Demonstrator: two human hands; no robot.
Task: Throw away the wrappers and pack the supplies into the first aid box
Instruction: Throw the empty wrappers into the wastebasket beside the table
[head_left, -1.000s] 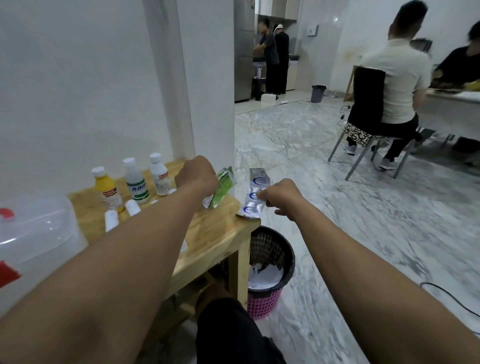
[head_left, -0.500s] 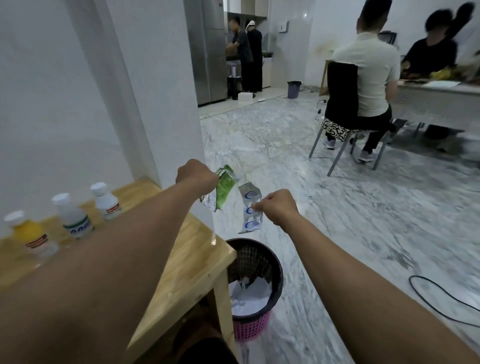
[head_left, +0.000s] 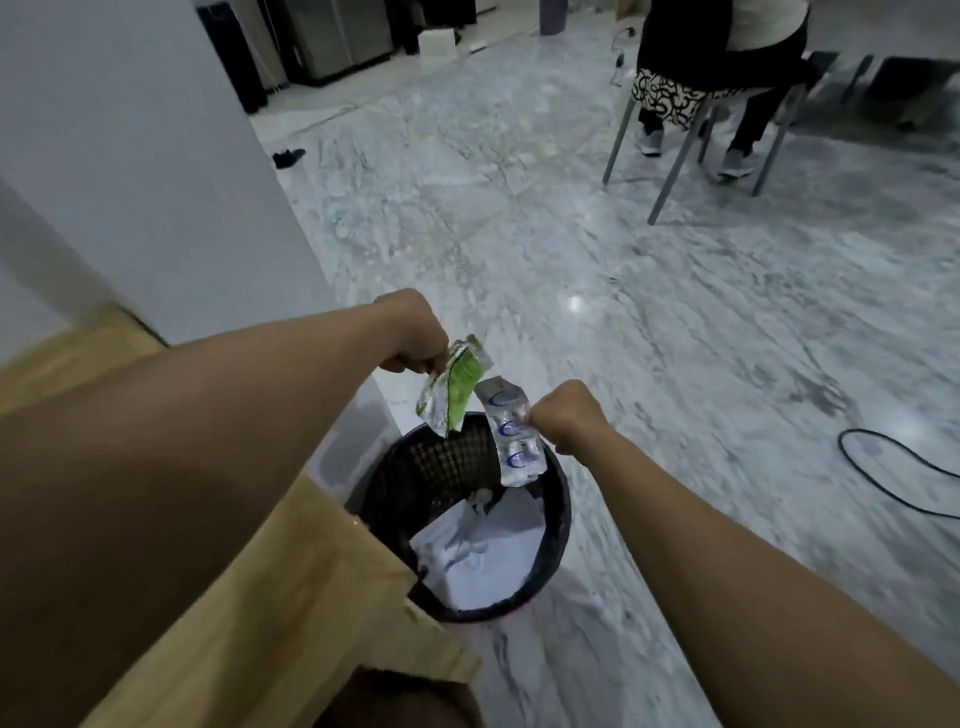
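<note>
My left hand pinches a green and silver wrapper that hangs over the far rim of a black mesh waste bin. My right hand grips a clear wrapper with blue marks, which dangles over the bin's right side. White crumpled paper lies inside the bin. The bottles and the first aid box are out of view.
The wooden table's corner touches the bin on the left. A white pillar stands behind the table. A person sits on a chair at the far right. A black cable lies on the marble floor.
Both hands have carried the wrappers off the table to above the bin. The view has tilted down and right, so the bottles and the box have left the frame.
</note>
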